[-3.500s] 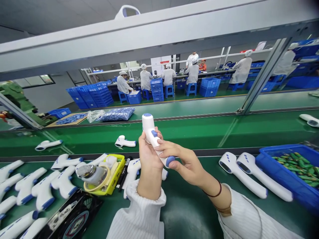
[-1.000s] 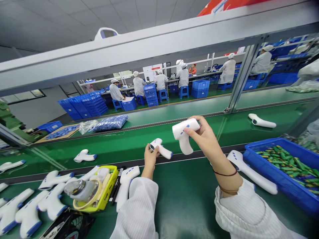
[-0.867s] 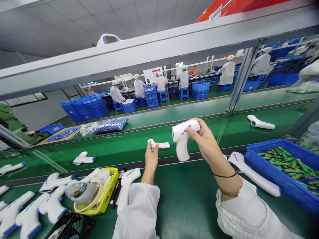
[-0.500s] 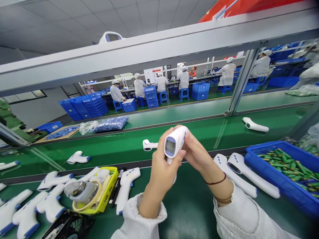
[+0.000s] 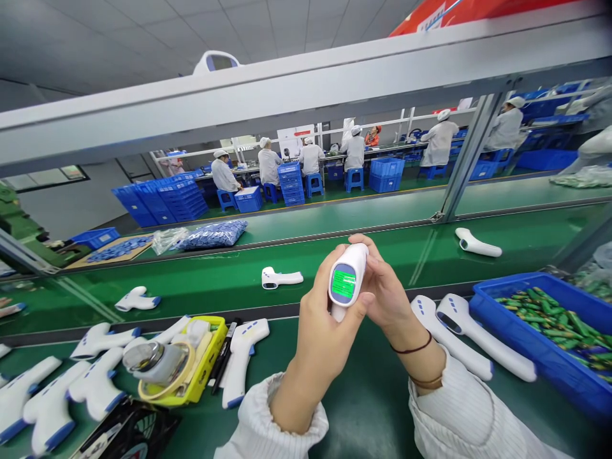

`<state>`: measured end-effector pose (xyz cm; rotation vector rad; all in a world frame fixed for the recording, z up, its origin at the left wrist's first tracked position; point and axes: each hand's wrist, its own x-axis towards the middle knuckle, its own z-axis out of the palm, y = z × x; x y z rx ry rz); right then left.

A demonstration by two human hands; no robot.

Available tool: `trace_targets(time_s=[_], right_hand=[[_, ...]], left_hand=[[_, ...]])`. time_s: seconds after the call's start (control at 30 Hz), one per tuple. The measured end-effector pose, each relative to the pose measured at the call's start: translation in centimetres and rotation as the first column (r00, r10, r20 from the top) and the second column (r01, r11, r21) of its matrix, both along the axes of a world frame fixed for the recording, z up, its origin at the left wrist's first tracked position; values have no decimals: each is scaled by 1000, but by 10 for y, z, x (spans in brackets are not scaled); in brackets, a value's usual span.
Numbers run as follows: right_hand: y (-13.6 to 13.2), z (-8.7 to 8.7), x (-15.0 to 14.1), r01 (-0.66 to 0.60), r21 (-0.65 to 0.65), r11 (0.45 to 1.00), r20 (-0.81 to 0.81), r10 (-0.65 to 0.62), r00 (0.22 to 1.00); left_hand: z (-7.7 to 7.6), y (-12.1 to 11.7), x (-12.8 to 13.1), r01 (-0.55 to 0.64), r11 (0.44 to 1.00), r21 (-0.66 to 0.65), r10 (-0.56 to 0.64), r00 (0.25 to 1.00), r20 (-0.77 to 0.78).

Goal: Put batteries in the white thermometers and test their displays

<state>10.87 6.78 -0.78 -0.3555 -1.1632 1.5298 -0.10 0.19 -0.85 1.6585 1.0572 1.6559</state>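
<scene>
Infrared thermometer (image 5: 352, 260) gripped upright, long axis vertical, green display (image 5: 343, 284) facing me; left hand (image 5: 325, 341) wrapped it, nearer me; right hand (image 5: 385, 287) pressed the far side.

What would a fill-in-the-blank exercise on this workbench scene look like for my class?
1. The person holds an infrared thermometer between the left hand and the right hand, and its display glows ____.
2. A thin cord bracelet is worn on the person's ____ wrist.
3. The crate of green items at the right of the bench is ____.
4. The roll of tape sits on a ____ tray.

Missing words: green; right; blue; yellow.
</scene>
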Motion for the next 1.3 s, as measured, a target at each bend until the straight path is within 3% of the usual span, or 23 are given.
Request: trace_targets(time_s=[0.17,0.4,0.6,0.77,1.3], right_hand=[[-4,5,-4,60,-80,995,-5,-60,998],[-2,5,-3,45,-36,998,40,-43,998],[0,2,-3,-15,-58,998,-25,13,1000],[-2,0,-1,-43,-10,999,24,43,999],[0,-4,-1,-171,87,981,-86,179,980]], left_hand=[[3,-4,0,-16,1000,-7,16,999,-46],[4,-5,1,-20,999,27,21,999,-37],[4,-4,1,-24,999,-44,24,1000,0],[4,-4,1,3,999,-49,1,996,93],[6,-6,1,-56,992,-116,59,998,21]])
